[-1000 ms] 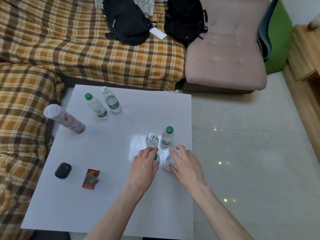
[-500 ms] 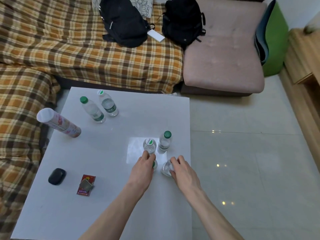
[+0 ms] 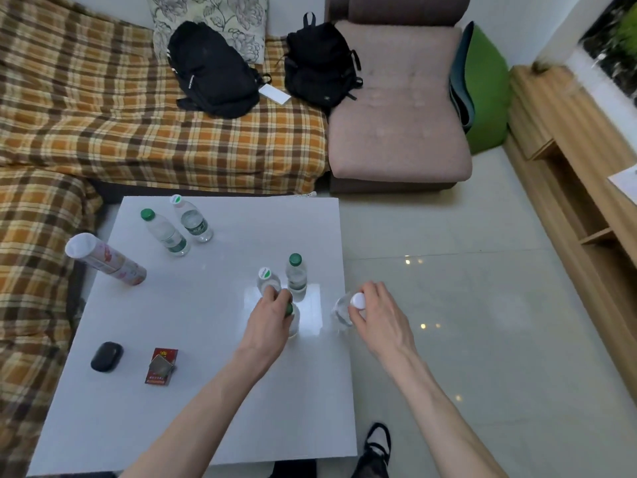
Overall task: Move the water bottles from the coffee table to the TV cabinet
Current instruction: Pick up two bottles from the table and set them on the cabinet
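so both hands are on bottles here. the left hand (image 3: 272, 315) is clenched round the neck of a green-capped bottle (image 3: 292, 317) that stands on the white coffee table (image 3: 193, 391), fingers curled over the top so only a sliver of the cap shows at the hand's right side. the right hand (image 3: 377, 317) grips a white-capped bottle (image 3: 346, 310) by its cap end; that one sits right at the table's right edge, body poking out to the left of the hand. can't tell whether it's lifted off the surface or not.

just beyond the left hand's fingertips are two more upright bottles, touching or nearly so: one with a white-and-green cap (image 3: 267, 281) and a green-capped one (image 3: 296, 276) to its right. further off, up and left of the left hand, another pair of bottles (image 3: 179, 229) stands near the table's far edge, with a pink-and-white canister (image 3: 107, 260) out to the left of them.

nearer to the person and left of the left forearm there's a small red packet (image 3: 161, 367) and a black case (image 3: 107, 356). the wooden tv cabinet (image 3: 579, 188) runs along the wall well off to the right of the right hand, across the tiled floor (image 3: 465, 270).
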A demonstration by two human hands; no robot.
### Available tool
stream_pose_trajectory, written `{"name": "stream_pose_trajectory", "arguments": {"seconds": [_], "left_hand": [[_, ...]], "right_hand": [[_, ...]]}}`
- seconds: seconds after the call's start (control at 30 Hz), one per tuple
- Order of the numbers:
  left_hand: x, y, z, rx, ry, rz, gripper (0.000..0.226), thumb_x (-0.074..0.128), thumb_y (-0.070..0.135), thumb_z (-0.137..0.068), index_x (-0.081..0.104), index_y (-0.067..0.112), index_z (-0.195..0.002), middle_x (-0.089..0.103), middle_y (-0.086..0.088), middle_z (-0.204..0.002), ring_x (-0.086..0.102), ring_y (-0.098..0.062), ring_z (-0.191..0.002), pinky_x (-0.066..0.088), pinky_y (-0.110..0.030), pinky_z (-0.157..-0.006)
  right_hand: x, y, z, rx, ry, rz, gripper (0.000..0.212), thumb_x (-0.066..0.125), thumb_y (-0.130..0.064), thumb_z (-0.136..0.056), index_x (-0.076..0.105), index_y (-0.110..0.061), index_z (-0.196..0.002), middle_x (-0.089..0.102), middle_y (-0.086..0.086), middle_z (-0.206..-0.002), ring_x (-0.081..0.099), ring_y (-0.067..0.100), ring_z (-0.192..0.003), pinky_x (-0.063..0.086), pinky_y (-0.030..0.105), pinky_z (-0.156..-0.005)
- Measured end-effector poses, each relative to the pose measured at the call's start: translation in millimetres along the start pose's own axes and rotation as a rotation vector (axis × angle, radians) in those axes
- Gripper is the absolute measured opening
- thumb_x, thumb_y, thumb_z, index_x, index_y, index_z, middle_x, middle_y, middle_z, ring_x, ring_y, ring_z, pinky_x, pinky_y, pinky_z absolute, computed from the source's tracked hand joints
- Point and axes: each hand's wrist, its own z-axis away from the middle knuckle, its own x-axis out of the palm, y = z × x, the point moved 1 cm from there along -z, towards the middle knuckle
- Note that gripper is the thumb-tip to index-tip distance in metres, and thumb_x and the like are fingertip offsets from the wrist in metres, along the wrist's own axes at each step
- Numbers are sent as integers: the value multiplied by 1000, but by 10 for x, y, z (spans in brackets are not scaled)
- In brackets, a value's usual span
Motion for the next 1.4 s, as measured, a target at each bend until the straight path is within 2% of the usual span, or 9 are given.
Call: {"name": "stream_pose_trajectory", "arguments": {"seconds": [0.1,0.2,0.3,0.47,0.57,0.83,1.0,1.27,1.4], "left_hand": [[-113,377,92,38,34,13,10,58,6,-92,50,9,-97,43,-4,-100,46,-28,-76,30,-34,-63],[-191,840,184,61,113,44,12,61,8,-94,57,11,-105,45,-1,-103,49,-25,-81,35,-33,-67],[-241,1378,234,90,176,42,23,66,9,-94,61,8,-117,53,-8,-112,57,-30,-89,36,-31,-75],[-244,2366,295,180,170,-3,19,66,16,-97,63,6,-112,54,-11,-109,61,-34,-92,40,-37,-74],[-174,2880,332,249,181,-2,22,64,21,-100,61,7,-116,52,-9,-109,60,-31,-91,47,-38,-79],[-21,4209,208,426,190,10,27,66,27,-99,61,5,-114,51,-7,-106,57,-30,-93,45,-36,-79],[71,4801,-88,526,207,7,30,68,30,-98,62,7,-116,54,-3,-107,54,-22,-91,38,-28,-77],[200,5573,-993,674,168,-29,20,69,32,-96,59,18,-104,49,7,-94,44,-15,-87,29,-25,-72],[215,5931,-1602,734,143,-7,20,69,34,-96,60,19,-107,49,5,-95,47,-16,-85,31,-25,-71]], "right_hand": [[-470,167,155,19,104,0,24,56,-30,-99,54,-10,-112,54,7,-113,56,31,-99,39,34,-64],[-955,388,302,32,184,3,22,57,-31,-98,54,-11,-106,54,7,-109,55,31,-98,34,33,-63],[-1430,660,449,15,268,-6,23,58,-34,-97,54,-12,-101,53,6,-105,55,31,-97,32,33,-62],[-2208,1218,677,-83,329,6,29,60,-40,-98,53,-12,-100,54,7,-102,55,31,-96,36,37,-65],[-2628,1599,798,-134,370,20,31,61,-43,-97,54,-13,-99,55,5,-100,55,30,-94,34,35,-64],[-3527,2446,957,-111,489,35,33,61,-48,-97,54,-15,-97,54,0,-97,54,26,-85,34,33,-62],[-3910,2880,884,-44,534,49,36,56,-54,-97,50,-18,-94,49,-5,-92,43,18,-76,30,31,-60],[-4325,3565,279,46,580,67,41,54,-59,-95,48,-19,-90,52,-1,-91,50,24,-74,31,33,-58],[-4450,3903,-296,145,509,158,43,53,-64,-94,44,-22,-88,54,-3,-88,57,26,-78,30,33,-58]]}}
